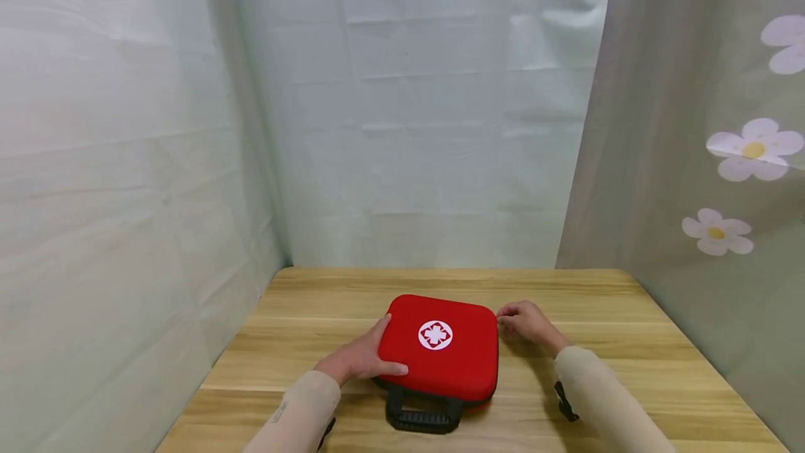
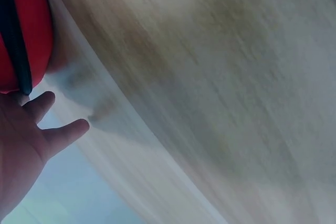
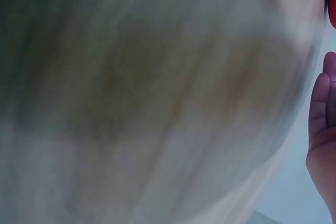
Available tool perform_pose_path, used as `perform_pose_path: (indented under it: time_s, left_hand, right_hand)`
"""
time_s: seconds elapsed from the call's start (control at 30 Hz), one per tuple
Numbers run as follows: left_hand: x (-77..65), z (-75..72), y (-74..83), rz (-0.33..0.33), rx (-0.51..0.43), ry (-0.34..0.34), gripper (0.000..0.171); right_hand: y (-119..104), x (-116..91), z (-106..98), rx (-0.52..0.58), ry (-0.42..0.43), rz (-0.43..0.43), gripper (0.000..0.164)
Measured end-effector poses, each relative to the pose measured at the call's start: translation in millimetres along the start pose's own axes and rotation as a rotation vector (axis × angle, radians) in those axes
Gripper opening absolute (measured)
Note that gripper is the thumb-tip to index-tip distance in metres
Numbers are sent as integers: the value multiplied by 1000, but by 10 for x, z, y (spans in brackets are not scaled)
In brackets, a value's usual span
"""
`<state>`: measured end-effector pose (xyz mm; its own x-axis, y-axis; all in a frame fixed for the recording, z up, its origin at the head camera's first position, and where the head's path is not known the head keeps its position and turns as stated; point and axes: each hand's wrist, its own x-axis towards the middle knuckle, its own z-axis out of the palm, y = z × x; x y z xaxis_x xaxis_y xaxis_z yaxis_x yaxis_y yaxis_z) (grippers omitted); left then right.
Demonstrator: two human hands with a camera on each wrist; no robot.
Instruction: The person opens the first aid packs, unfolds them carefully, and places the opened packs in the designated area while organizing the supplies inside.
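A red first-aid case [image 1: 455, 355] with a white cross emblem lies flat on the wooden table, its black handle [image 1: 423, 419] toward me. My left hand [image 1: 361, 355] holds the case's left side, thumb over the lid near the front and fingers along the edge. In the left wrist view two fingers [image 2: 65, 132] spread away below the case's dark zipper band [image 2: 16, 35]. At the far right corner, my right hand [image 1: 528, 321] has its fingertips drawn together in a pinch, apparently on the zipper pull, mostly hidden by the fingers. The lid is down.
The wood-grain table [image 1: 597, 299] reaches back to a pale hanging curtain [image 1: 440, 124]. More curtain encloses the left side, and a grey one with white flowers [image 1: 755, 149] hangs on the right. Both forearms wear light sleeves [image 1: 604, 397] with dark wrist straps.
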<state>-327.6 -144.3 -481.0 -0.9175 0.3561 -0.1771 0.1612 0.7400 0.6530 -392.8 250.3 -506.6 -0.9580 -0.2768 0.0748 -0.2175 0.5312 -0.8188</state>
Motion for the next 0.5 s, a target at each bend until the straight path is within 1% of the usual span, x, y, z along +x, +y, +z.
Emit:
perform_pose_path:
  time_s: [0.13,0.23,0.4,0.5]
  left_hand:
    - [25,30,-6,-1,10,-8,130]
    - [22,48,22,-4,35,-1,131]
    - [34,50,104,-12,95,14,130]
    - [63,48,155,-11,99,18,129]
  right_hand:
    - [18,-27,11,59,12,18,10]
    - [43,-50,-13,74,10,0,10]
    - [77,-83,-84,46,-9,-29,11]
    - [67,-120,-152,11,-31,-58,12]
